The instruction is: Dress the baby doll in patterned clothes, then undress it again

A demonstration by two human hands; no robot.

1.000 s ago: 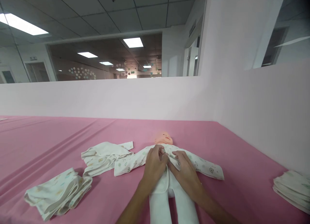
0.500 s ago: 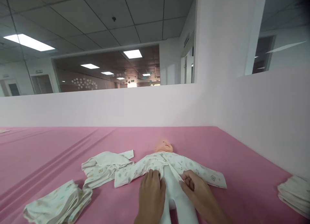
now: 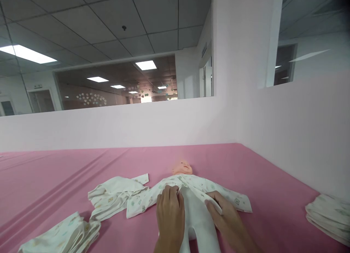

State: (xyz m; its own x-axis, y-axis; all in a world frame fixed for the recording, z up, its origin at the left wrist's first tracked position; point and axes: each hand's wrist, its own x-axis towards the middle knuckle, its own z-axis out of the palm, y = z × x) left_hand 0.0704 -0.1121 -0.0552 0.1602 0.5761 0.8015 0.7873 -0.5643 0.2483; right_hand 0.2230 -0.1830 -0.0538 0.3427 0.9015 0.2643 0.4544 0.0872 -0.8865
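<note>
A baby doll (image 3: 197, 209) with a white body lies on its back, its head at the far end and its legs towards me. On it is a white printed baby shirt (image 3: 157, 194), sleeves spread to both sides and front parted over the belly. My left hand (image 3: 171, 214) is curled over the shirt's left front, its fingertips partly hidden in the cloth. Between thumb and fingers, my right hand (image 3: 225, 214) pinches the edge of the right front flap, holding it out to the side of the doll's body.
A crumpled white garment (image 3: 116, 194) touches the shirt's left sleeve. Folded printed cloths (image 3: 61, 236) lie at the near left, and another folded stack (image 3: 329, 216) is at the right. The pink sheet (image 3: 259, 176) runs up to white walls (image 3: 115, 127) with windows.
My right hand has the right flap's edge more firmly between thumb and fingers, with a folded corner now showing. My left hand has shifted slightly up along the shirt. The view tilted up slightly.
</note>
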